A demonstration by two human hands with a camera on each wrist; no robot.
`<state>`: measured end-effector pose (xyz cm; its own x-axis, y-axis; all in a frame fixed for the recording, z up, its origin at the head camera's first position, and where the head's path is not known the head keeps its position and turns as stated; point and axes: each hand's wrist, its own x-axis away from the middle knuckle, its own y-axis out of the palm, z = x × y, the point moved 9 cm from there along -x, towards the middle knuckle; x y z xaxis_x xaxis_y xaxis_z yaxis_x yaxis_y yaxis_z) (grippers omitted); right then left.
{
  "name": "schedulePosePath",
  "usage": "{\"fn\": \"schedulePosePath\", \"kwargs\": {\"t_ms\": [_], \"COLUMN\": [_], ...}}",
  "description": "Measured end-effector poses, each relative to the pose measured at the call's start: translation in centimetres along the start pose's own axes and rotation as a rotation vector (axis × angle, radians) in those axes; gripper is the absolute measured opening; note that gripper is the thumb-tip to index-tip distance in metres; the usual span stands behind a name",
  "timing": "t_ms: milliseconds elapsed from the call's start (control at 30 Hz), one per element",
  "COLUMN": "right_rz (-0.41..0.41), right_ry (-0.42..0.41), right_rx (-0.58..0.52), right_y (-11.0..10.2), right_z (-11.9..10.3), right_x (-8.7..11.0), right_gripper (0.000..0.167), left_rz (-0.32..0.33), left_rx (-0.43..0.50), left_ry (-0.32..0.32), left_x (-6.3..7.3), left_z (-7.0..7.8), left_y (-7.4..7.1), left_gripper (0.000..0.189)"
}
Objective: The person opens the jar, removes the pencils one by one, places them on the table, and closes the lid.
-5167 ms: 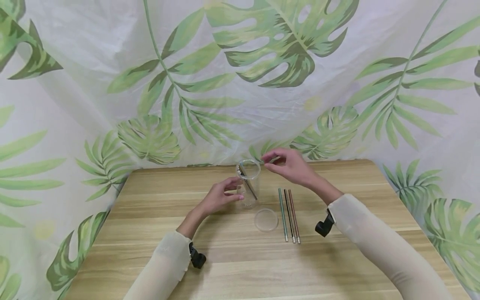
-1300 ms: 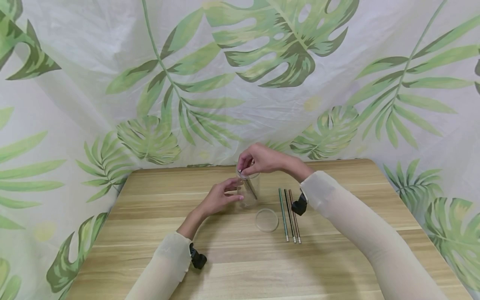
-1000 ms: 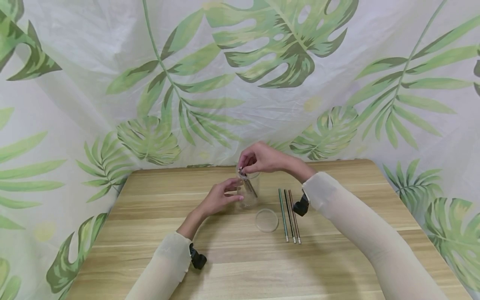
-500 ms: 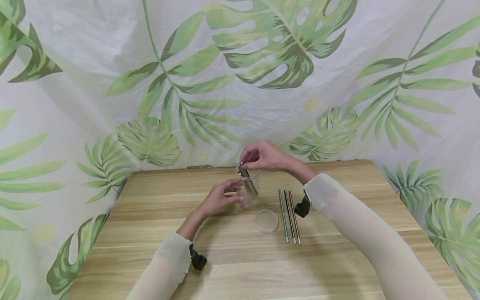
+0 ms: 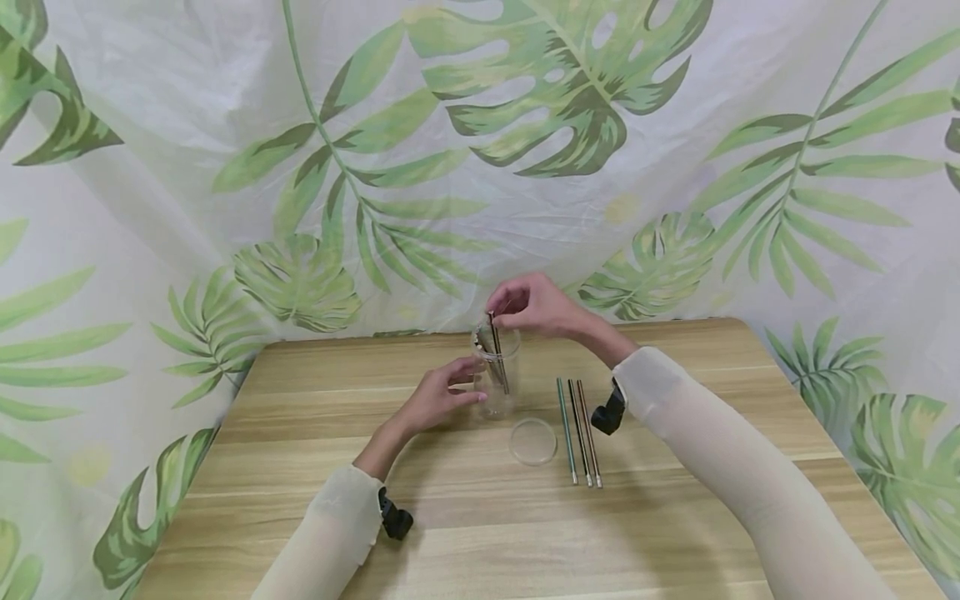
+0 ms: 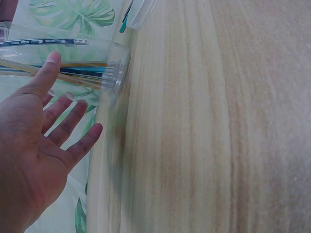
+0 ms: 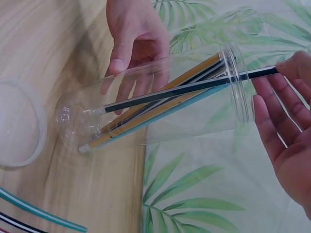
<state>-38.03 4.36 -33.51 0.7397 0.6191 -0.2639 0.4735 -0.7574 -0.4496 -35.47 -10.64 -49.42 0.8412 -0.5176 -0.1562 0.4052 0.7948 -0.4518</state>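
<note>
A clear plastic jar [image 5: 497, 407] stands uncapped on the wooden table, its ridged rim [image 7: 233, 82] upward. My left hand [image 5: 438, 396] holds it from the left, thumb on the near side and fingers behind. Over the mouth, my right hand [image 5: 534, 304] pinches the top end of a black pencil [image 7: 170, 92] between thumb and fingertips. Most of that pencil is inside the jar, its eraser end down near the base. Several other pencils [image 7: 204, 66], yellow, dark and light blue, lean together within the jar. In the left wrist view the left thumb [image 6: 46, 73] overlaps the jar wall.
A round clear lid [image 5: 533, 442] lies in front of the jar. To its right lie three pencils side by side: teal [image 5: 567, 433], black [image 5: 580, 433] and reddish brown [image 5: 590, 433]. Behind the table's far edge hangs a leaf-print cloth [image 5: 375, 167].
The right hand has gone from beside the rim down to the mouth, then risen slightly rightward, drawing the black pencil partly up and more upright. Left hand and jar stay in place.
</note>
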Motion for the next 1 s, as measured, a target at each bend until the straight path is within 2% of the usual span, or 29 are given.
{"fn": "schedulePosePath", "kwargs": {"t_ms": [133, 433, 633, 800, 1000], "right_rz": [0.041, 0.175, 0.287, 0.375, 0.438], "right_ry": [0.032, 0.091, 0.074, 0.075, 0.098], "right_rx": [-0.075, -0.332, -0.474, -0.555, -0.65], "right_y": [-0.5, -1.7, -2.9, -4.0, -4.9], "right_z": [0.2, 0.7, 0.7, 0.7, 0.5], "right_x": [0.3, 0.9, 1.0, 1.1, 1.4], "right_gripper": [0.013, 0.024, 0.013, 0.013, 0.016], "left_rz": [0.0, -0.001, -0.003, 0.0, 0.0], "left_rx": [-0.002, -0.003, -0.001, -0.004, -0.002], "left_ry": [0.001, -0.001, 0.0, 0.0, 0.0], "left_x": [-0.1, 0.0, 0.1, 0.1, 0.0], "left_z": [0.1, 0.0, 0.0, 0.0, 0.1], "left_y": [0.0, 0.1, 0.1, 0.1, 0.1], "left_gripper": [0.063, 0.065, 0.067, 0.067, 0.067]}}
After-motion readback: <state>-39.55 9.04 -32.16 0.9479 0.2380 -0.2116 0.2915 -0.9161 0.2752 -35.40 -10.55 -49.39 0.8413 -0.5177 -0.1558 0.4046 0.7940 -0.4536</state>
